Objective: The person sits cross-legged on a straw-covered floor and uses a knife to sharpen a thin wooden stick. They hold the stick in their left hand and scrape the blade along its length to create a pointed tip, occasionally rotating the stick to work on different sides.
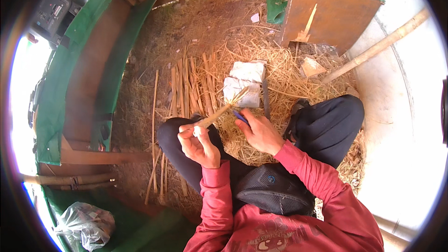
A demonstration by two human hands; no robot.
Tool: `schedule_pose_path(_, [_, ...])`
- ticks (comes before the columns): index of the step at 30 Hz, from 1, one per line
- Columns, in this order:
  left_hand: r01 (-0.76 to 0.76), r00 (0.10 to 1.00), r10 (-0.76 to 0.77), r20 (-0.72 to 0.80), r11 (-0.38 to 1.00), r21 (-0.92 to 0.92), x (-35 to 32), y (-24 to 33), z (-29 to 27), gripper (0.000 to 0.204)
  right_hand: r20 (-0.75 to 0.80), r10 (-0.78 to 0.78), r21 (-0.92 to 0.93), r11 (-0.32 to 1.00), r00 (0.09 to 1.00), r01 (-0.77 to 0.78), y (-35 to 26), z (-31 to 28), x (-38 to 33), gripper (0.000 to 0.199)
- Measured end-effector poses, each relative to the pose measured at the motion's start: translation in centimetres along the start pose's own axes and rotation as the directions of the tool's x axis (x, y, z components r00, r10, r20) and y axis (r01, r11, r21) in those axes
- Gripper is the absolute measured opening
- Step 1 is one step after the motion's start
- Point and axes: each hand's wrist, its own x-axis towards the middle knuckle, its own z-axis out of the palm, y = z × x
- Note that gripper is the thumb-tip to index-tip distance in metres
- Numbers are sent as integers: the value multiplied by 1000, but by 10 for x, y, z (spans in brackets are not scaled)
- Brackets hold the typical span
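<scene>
My left hand (198,142) grips a short bamboo stick (223,110) whose far end is split into thin fibres, pointing up and to the right. My right hand (259,131) holds a small blue-handled knife (241,117) just right of the stick, its blade near the stick's shaft. Both hands hover above my knees as I sit on the ground in dark trousers and red sleeves.
Several bamboo strips (184,88) lie on straw ahead of my left knee. Two white folded sacks (245,84) and a dark blade (266,99) lie beyond my hands. A wooden board (326,9), a bamboo pole (378,46), a green tarp wall (56,93) and a plastic bag (84,226) surround me.
</scene>
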Motion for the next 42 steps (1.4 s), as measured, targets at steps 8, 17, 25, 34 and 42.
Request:
schedule_pose_path(8, [-31, 999, 35, 39, 997, -77, -8, -4, -4, 28, -91, -107, -144, 985, 990, 93, -11, 33, 0, 21])
schedule_pose_path(17, [-28, 998, 30, 57, 999, -31, -8, -3, -10, 26, -127, -129, -274, 957, 984, 90, -2, 41, -4, 23])
schedule_pose_path(25, [-75, 996, 76, 45, 997, -26, -8, -3, 2, 23, -156, -75, -321, 947, 985, 22, -5, 36, -5, 23])
schedule_pose_path(34, [-220, 969, 216, 123, 976, 14, -2, 6, 23, 21, -175, 14, -191, 980, 985, -48, 0, 19, -7, 18])
schedule_pose_path(42, [-127, 987, 125, 98, 992, 12, 8, 8, 24, 23, 0, 15, 246, 969, 1000, -15, -3, 0, 6, 24])
